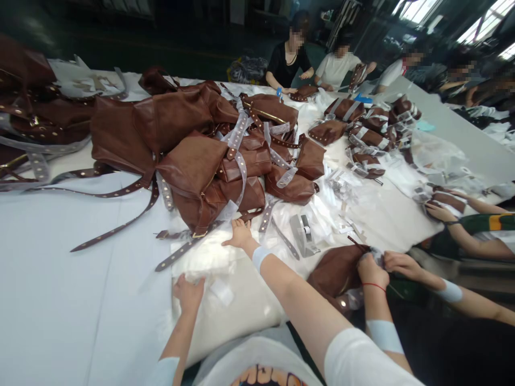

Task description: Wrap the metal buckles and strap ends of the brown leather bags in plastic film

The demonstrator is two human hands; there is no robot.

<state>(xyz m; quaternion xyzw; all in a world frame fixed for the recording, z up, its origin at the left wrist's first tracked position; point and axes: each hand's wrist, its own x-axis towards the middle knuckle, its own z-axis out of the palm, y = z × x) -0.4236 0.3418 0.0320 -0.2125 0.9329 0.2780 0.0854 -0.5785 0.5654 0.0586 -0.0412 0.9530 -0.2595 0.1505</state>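
Note:
My left hand (189, 294) rests at the left edge of a glossy, pale plastic-like layer (249, 292), thumb and fingers apart. Farther forward, my right hand (241, 236) reaches across the same layer with spread fingers, close below the pile of brown bags. Whether either hand pinches the thin layer does not show. A small white slip (222, 291) lies between my hands. Just beyond them sits a large brown bag (193, 171) with a buckle, and a studded strap (177, 256) trails toward my left hand.
More brown bags (153, 118) and studded straps crowd the table's middle and left. A grey tape dispenser (304, 236) stands right of my right hand. Beside me, a co-worker's hands (374, 273) handle a brown bag (336, 271). Several people sit along the far side.

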